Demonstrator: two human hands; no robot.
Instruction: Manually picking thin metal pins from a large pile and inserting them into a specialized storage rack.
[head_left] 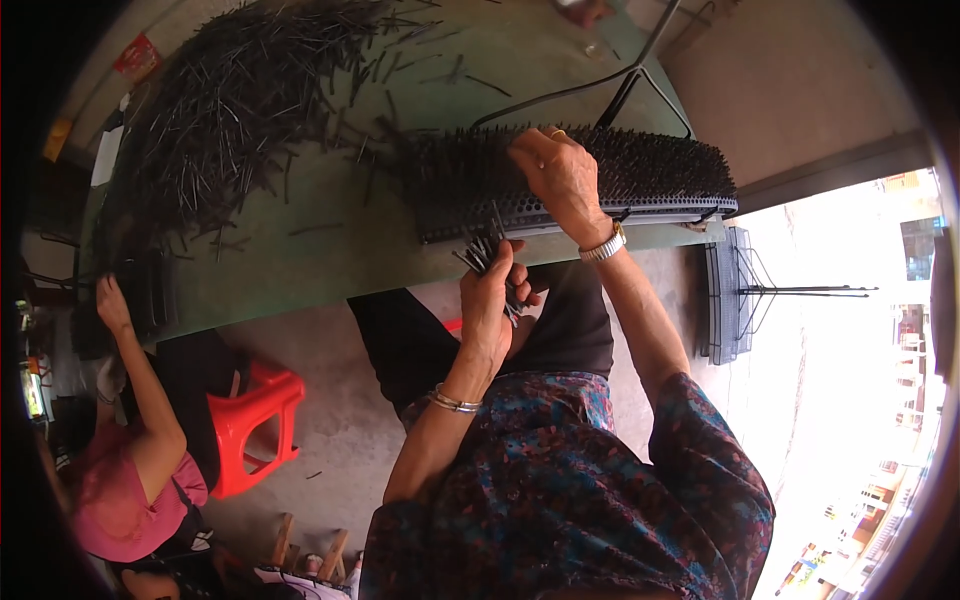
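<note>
My left hand [487, 300] is closed round a bunch of thin black sticks [487, 252], just below the near edge of the green table. Above the table, my right hand [562, 178] bends over a long black rack [520, 218] with a perforated side. Its fingers are pinched together at the rack's top, and anything between them is too small to make out. Upright black sticks [655, 165] crowd the rack's top densely. Behind it rises a bent black metal frame [570, 88].
A large heap of loose black sticks [245, 110] covers the left of the green table [330, 265]. At the left, another person in pink [135, 490] works beside a red plastic stool [255, 430]. More grey racks [728, 295] stand on the floor at right.
</note>
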